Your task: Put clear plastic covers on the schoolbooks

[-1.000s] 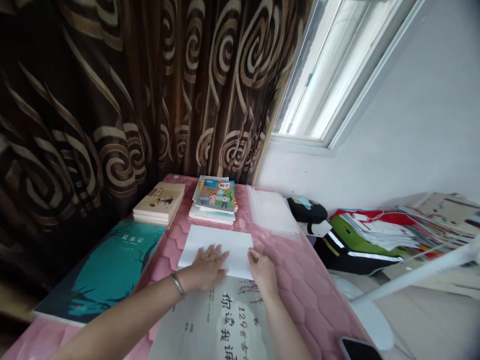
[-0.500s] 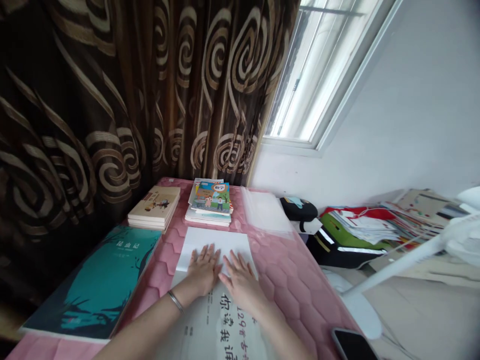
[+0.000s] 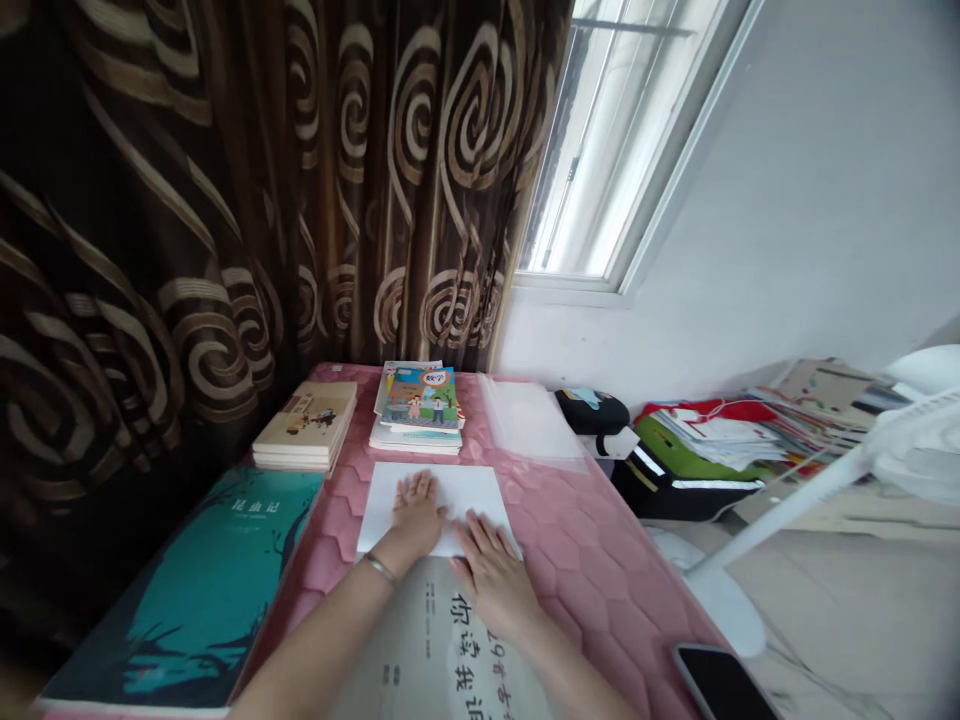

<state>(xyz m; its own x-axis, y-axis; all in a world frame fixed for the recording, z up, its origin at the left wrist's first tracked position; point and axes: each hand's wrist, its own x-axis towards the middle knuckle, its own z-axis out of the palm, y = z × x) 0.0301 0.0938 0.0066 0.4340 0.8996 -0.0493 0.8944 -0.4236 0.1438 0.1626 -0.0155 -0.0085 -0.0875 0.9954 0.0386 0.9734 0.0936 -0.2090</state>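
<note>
A white flap point(image 3: 469, 492), blank and paper-like, lies flat at the far end of a pale grey book cover point(image 3: 412, 640) printed with Chinese characters. I cannot tell whether the flap is part of the cover or a separate sheet. My left hand point(image 3: 416, 515) rests on the white surface with its fingers outstretched. Lower and to the right, my right hand point(image 3: 495, 575) is spread across the edge where the white meets the grey cover. Neither hand grips anything. My forearms hide parts of the cover.
A teal book point(image 3: 202, 580) lies left, with stacked beige books point(image 3: 307, 420) behind it. Textbooks point(image 3: 420, 400) and clear plastic sheets point(image 3: 529, 420) are at the back of the pink quilted surface point(image 3: 585, 570). A phone point(image 3: 724, 680) sits near the right edge, beside a white stand point(image 3: 780, 515).
My right hand has let go of the white flap's right edge and spread flat. My left hand has slid further up the white surface. The camera view has shifted slightly.
</note>
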